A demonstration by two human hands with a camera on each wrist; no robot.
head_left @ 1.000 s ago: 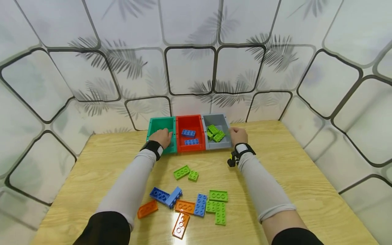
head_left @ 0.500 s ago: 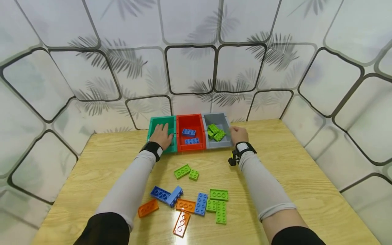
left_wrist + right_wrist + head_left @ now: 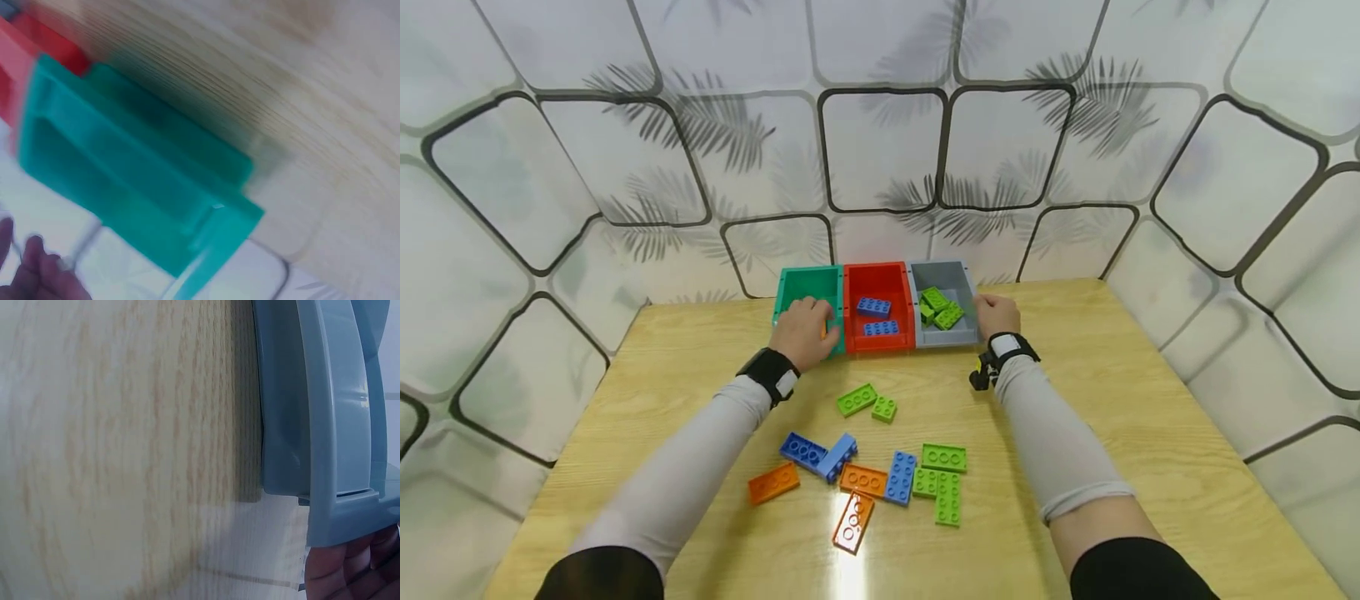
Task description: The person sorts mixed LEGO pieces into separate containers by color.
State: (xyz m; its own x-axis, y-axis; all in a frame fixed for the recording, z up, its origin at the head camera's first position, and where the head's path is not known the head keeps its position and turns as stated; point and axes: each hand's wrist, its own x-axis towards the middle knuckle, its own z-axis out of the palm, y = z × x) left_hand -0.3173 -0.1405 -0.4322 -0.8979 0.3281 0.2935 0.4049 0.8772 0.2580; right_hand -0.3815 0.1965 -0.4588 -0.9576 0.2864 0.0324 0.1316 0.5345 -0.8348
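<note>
My left hand (image 3: 805, 333) is over the near part of the green bin (image 3: 808, 281) in the head view. Its fingers (image 3: 40, 275) look loosely bent, with nothing visible in them in the left wrist view. A small orange patch shows beside the thumb in the head view; what it is cannot be told. With curled fingers (image 3: 328, 569), my right hand (image 3: 997, 315) grips the right end of the grey bin (image 3: 946, 337) at its rim. Green toy building bricks (image 3: 936, 298) lie in that bin. Between them, the red bin (image 3: 880, 342) contains two blue bricks (image 3: 874, 307).
Loose bricks lie on the wooden table (image 3: 700, 433) before the bins: green ones (image 3: 857, 400), blue ones (image 3: 900, 478) and orange ones (image 3: 773, 483). A patterned curtain (image 3: 880, 158) stands close behind the bins.
My left hand's fingers, curled in the green bin and then spread, have drawn back toward me. My right hand stays at the grey bin. The head view has tilted slightly.
</note>
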